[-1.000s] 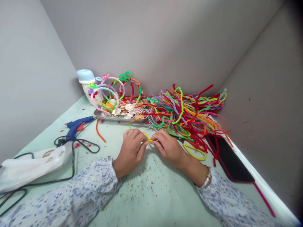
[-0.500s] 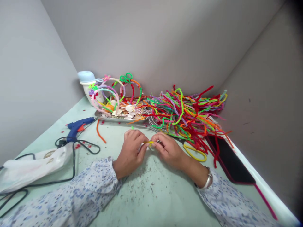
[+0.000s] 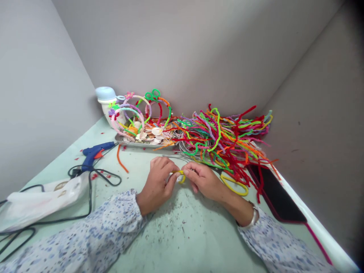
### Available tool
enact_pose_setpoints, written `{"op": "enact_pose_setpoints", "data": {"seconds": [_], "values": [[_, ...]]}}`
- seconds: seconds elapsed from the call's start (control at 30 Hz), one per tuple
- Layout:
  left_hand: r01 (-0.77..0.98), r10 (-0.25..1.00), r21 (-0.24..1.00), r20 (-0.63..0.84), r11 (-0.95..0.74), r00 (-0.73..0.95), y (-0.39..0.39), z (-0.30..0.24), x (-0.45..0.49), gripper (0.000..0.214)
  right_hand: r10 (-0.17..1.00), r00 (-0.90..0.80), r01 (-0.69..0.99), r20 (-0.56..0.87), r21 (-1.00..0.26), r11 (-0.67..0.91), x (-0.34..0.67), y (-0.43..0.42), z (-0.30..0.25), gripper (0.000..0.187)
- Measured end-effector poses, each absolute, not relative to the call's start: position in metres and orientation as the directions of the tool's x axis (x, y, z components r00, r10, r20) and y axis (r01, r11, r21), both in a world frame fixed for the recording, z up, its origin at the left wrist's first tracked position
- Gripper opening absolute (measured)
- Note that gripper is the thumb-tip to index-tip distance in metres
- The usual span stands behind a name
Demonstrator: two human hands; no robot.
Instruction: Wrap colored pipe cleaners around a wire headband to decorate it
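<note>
A short yellow pipe cleaner, bent into a small curve, is held between my two hands above the middle of the table. My left hand pinches it between thumb and fingers. From the other side my right hand grips its upper end with thumb and forefinger, the other fingers curled below. Most of the piece is hidden by the fingertips. Just beyond my right hand lies a pair of scissors with yellow handles, its blades partly covered by a heap of colourful pipe cleaners.
A metal tray of shells and pipe-cleaner hoops stands at the back, beside a blue-lidded white bottle. To the left are a blue glue gun, its cord and a plastic bag. A black-screened phone lies right.
The yellow pipe cleaner now shows a downward curve between my fingers. My right hand has turned slightly, with its lower fingers more visible. My left hand has hardly moved.
</note>
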State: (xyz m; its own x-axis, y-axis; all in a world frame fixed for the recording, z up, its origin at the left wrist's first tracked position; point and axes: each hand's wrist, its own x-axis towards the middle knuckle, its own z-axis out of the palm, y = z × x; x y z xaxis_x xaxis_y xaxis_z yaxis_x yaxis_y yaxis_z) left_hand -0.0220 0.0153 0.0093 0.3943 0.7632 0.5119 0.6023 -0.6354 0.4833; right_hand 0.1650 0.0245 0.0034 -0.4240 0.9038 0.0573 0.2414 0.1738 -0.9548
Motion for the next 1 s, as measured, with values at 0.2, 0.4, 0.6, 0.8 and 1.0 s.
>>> {"op": "enact_pose_setpoints", "data": {"seconds": [0.2,0.4,0.6,0.8,1.0], "values": [[0.57,0.781,0.544,0.521,-0.616,0.346,0.017,0.006,-0.022,0.013,0.921,-0.362,0.203,0.145,-0.952,0.229,0.163,0.027,-0.001,0.024],[0.564,0.781,0.547,0.509,-0.619,0.363,0.018,0.004,-0.021,0.013,0.923,-0.369,0.177,0.11,-0.967,0.186,0.161,0.027,0.0,0.024],[0.553,0.768,0.539,0.518,-0.635,0.378,0.017,0.007,-0.02,0.012,0.917,-0.375,0.151,0.136,-0.967,0.205,0.162,0.025,0.001,0.024],[0.54,0.772,0.557,0.517,-0.631,0.37,0.017,0.005,-0.021,0.012,0.907,-0.374,0.123,0.192,-0.96,0.253,0.163,0.026,-0.003,0.024],[0.522,0.805,0.614,0.487,-0.592,0.339,0.019,0.003,-0.021,0.012,0.933,-0.268,0.161,0.242,-0.943,0.291,0.165,0.029,-0.01,0.02]]}}
